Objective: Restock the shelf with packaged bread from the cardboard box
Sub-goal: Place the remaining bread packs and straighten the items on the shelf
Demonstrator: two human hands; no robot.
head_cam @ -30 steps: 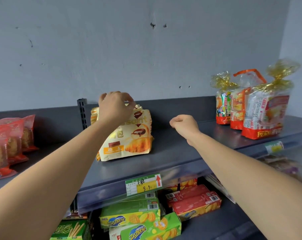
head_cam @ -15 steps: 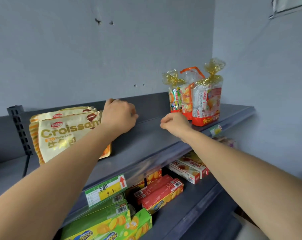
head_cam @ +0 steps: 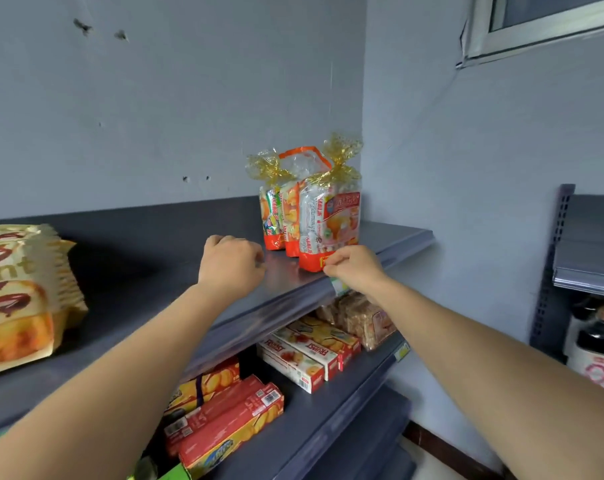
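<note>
Head view. The top shelf [head_cam: 138, 299] is dark grey and runs from the left edge to the corner of the wall.

Three bread bags [head_cam: 328, 223] stand upright at the shelf's right end, side by side and touching. Two are tied with gold twists; the middle one has an orange-edged top. At the far left, cream-coloured croissant bags [head_cam: 20, 296] stand close together, partly cut off by the frame edge and well apart from the bread bags.

The left hand [head_cam: 229, 263] is over the shelf between the two groups, knuckles up and fingers folded in. Nothing shows in its grip.

The right hand [head_cam: 354, 268] is at the shelf's front edge, fingers curled, with its fingertips [head_cam: 328, 269] against the lower front corner of the nearest bread bag. Whether they pinch the wrapper cannot be told.

On the lower shelf [head_cam: 345, 420] lie red biscuit boxes [head_cam: 224, 420], white fruit-print boxes [head_cam: 304, 358] and clear packs of brown bars [head_cam: 359, 317]. A dark bottle [head_cam: 602, 344] stands on a separate rack at far right.
</note>
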